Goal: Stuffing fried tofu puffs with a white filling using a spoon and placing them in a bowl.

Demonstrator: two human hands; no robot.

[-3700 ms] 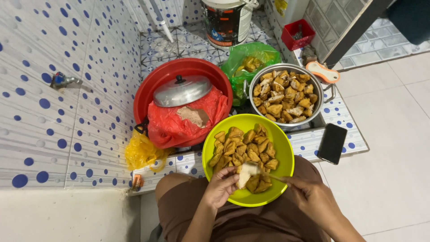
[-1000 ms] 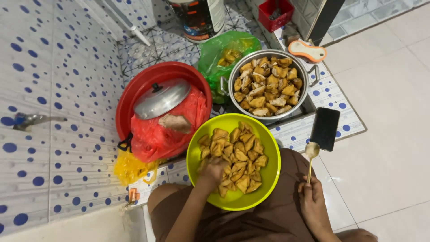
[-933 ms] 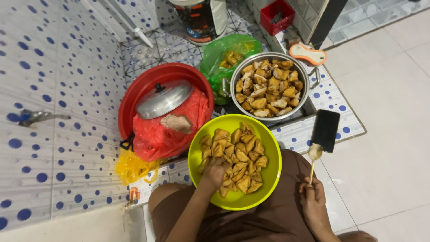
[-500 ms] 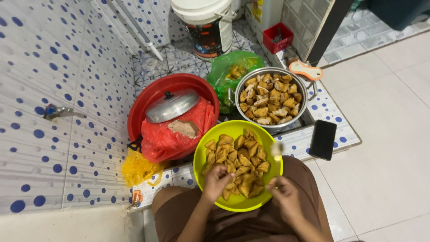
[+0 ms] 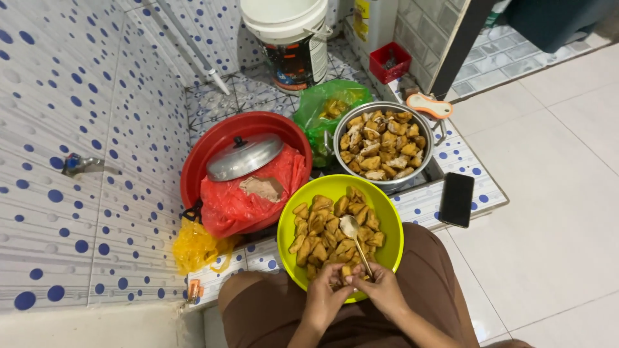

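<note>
— Fingers [image 5: 340, 276] of both hands were pinched close together around one small fried tofu piece [image 5: 347, 270] at the near rim of the yellow-green bowl [image 5: 393, 225], weren't they?

— Yes. The left hand [image 5: 325, 298] gripped that piece from nine o'clock and the right hand [image 5: 382, 291] from three o'clock, fingertips touching over it. The right hand also kept the thin handle of a spoon [image 5: 356, 240], whose filled scoop lay up at twelve o'clock, resting on the heap.

— And the bowl itself?

— It sat on the person's lap, on brown trousers [image 5: 433, 291], heaped with golden fried tofu puffs [image 5: 332, 227].

— What lay just beyond it?

— At ten o'clock of the bowl, a red basin [image 5: 205, 153] held a crumpled red plastic bag [image 5: 238, 205] with a pale brownish lump [image 5: 261, 188] on it, and a metal pot lid [image 5: 244, 156] with a black knob on top. A yellow plastic bag [image 5: 196, 248] was bunched at the basin's near edge, around eight o'clock.

— And towards one o'clock?

— A steel pot [image 5: 382, 145] full of more tofu, touching the bowl's far rim. A black phone [image 5: 456, 199] lay flat at three o'clock of the bowl, on the dotted tile ledge [image 5: 480, 183].

— Farther off?

— A green plastic bag [image 5: 325, 111] with tofu inside sat behind the pot, an orange and white scrubbing brush [image 5: 429, 105] at its two o'clock, then a small red box [image 5: 390, 62] and a white bucket [image 5: 290, 38] at twelve o'clock.
</note>
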